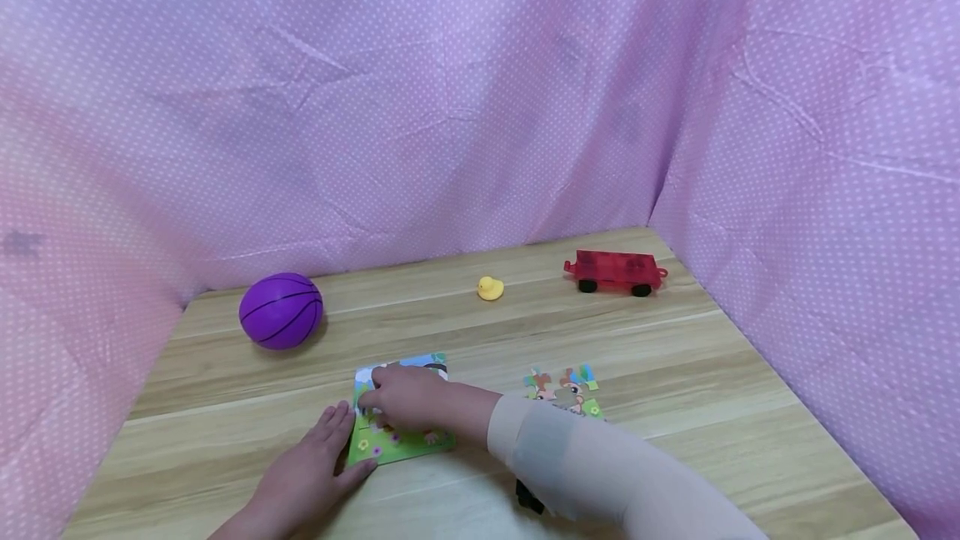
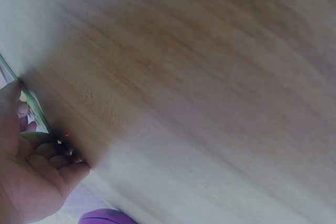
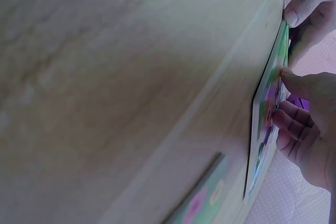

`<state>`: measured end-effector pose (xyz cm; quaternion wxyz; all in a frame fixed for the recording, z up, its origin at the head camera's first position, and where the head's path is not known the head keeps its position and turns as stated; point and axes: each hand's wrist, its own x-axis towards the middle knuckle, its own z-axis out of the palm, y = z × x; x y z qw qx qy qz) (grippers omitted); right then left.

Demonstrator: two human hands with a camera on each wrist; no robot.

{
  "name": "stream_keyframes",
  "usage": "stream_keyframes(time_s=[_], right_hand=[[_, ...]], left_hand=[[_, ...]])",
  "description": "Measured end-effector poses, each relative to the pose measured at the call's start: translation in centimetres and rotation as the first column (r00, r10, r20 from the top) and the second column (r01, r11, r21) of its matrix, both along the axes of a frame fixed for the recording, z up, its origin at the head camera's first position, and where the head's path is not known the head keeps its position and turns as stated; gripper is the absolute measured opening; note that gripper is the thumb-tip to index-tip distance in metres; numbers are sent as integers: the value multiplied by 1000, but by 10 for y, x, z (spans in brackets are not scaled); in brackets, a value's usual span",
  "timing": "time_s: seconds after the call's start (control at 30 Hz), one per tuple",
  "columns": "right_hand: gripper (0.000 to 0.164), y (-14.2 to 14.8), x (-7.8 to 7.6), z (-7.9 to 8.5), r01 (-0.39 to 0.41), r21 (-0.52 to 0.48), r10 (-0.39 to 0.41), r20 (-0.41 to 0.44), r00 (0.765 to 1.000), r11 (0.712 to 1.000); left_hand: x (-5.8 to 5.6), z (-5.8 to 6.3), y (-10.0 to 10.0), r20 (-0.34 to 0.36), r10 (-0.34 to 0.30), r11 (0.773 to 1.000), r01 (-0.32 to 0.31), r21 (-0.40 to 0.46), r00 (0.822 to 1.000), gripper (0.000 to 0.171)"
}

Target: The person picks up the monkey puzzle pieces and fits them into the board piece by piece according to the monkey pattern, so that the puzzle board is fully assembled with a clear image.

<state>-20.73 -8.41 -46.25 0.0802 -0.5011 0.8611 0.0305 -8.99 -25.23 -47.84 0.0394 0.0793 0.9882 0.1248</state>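
A jigsaw puzzle board [image 1: 412, 448] with a green, flowered lower part and blue sky lies on the table, partly hidden by my right hand. My left hand [image 1: 311, 461] lies beside its left edge, fingers extended along it and thumb at the near corner. Over the middle of the board is my right hand [image 1: 412, 398]. In the right wrist view its thumb and fingertips, set apart, touch the face of the board [image 3: 255, 129], with no lifted piece showing between them. Several loose puzzle pieces [image 1: 588, 377] lie grouped to the right, partly behind my right forearm.
A purple ball [image 1: 281, 312] with black lines sits at the back left. Farther back stand a yellow toy duck [image 1: 491, 289] and a red toy wagon [image 1: 617, 270] on black wheels. Pink dotted cloth [image 1: 450, 107] hangs around the wooden table [image 1: 720, 407].
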Motion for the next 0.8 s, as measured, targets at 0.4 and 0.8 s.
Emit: stream_keyframes(time_s=[0.4,0.8], right_hand=[[27,-3,1,-1,-33,20,33,-34,999,999],[35,-6,5,7,-42,57,43,-18,999,997]], left_hand=[[-1,-3,0,-13,5,1000,-5,9,1000,90],[-1,-1,0,23,2,1000,-3,8,1000,92]])
